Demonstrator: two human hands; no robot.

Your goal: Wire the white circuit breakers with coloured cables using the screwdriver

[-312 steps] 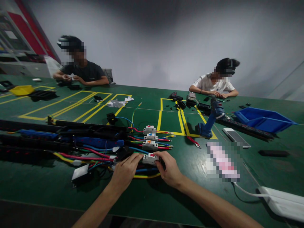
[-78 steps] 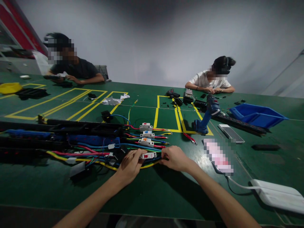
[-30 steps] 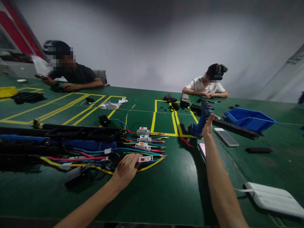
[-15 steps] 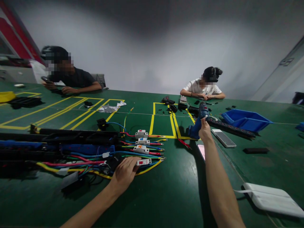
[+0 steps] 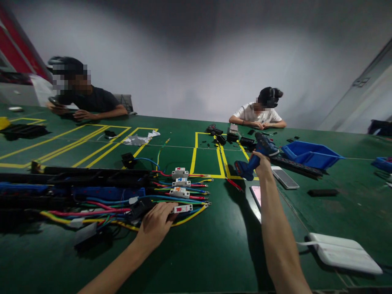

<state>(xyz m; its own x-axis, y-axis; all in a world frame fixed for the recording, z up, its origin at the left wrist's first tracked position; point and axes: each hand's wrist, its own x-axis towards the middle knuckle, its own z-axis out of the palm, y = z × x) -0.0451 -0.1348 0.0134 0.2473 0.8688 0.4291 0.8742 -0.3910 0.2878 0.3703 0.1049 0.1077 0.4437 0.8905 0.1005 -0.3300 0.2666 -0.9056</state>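
My left hand [image 5: 157, 220] is closed at the left end of a white circuit breaker [image 5: 183, 208] with a red switch, the nearest of several. Cables with crimped ring ends [image 5: 200, 210] run beneath and past it. Other breakers [image 5: 180, 192] lie just behind, with red, blue and yellow-green wires attached. In my right hand [image 5: 262, 164] is a blue cordless drill [image 5: 263, 145], held by its grip above the table. Its front end points right and its battery base hangs lower left. Fingers partly hide the grip.
Long black and blue strip housings [image 5: 76, 190] lie at left. Two phones [image 5: 284, 178], a white power bank [image 5: 344, 253] and a blue bin [image 5: 312, 155] are at right. A red cable piece [image 5: 235, 184] lies mid-table. Two people sit across the green table [image 5: 199, 253].
The drill has swung round in my right hand, its front end now pointing right. My left hand keeps its place at the breaker. The whole view has shifted slightly.
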